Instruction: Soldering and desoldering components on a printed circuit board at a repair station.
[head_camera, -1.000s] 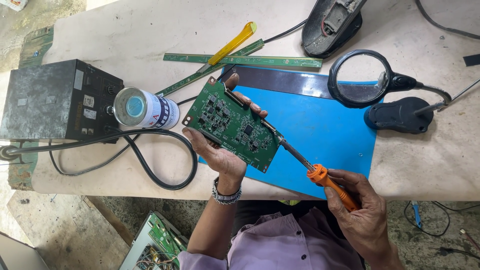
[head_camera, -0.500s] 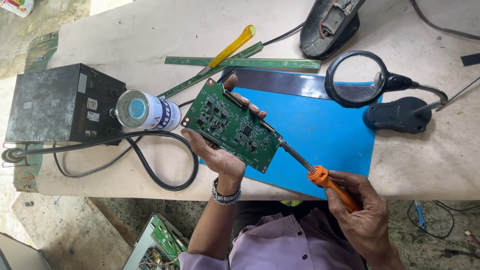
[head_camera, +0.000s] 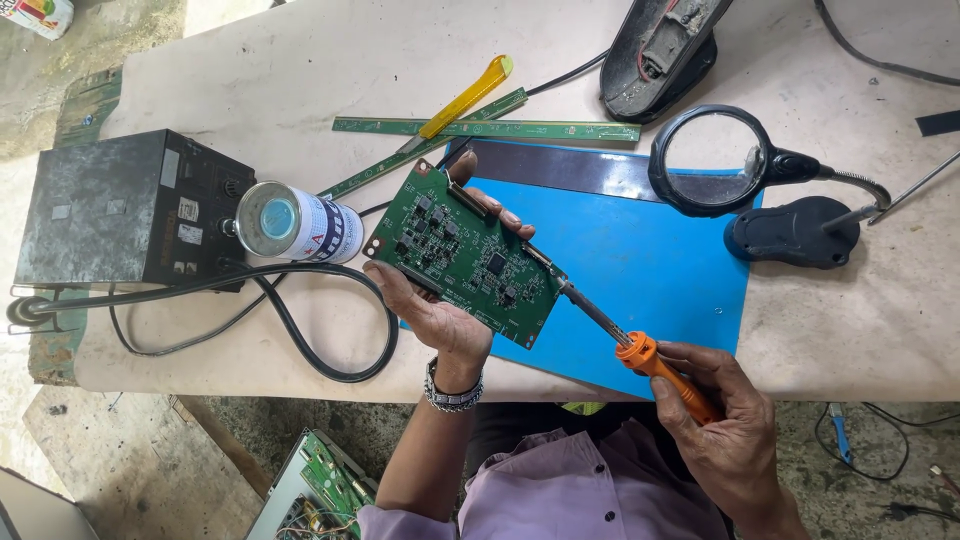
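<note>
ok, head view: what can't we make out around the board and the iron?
- Soldering iron tip: it meets the far edge of the circuit board; contact is too small to tell.
- Left hand: the board hides most of the fingers.
- Right hand: the grip covers the rear of the handle.
- Second board on the floor: cut off by the bottom edge.
- Board components: too small to identify.

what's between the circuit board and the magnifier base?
Head view: only bare blue mat lies between the green circuit board and the magnifier's dark base. The soldering iron runs nearer the person, below that stretch.
</note>
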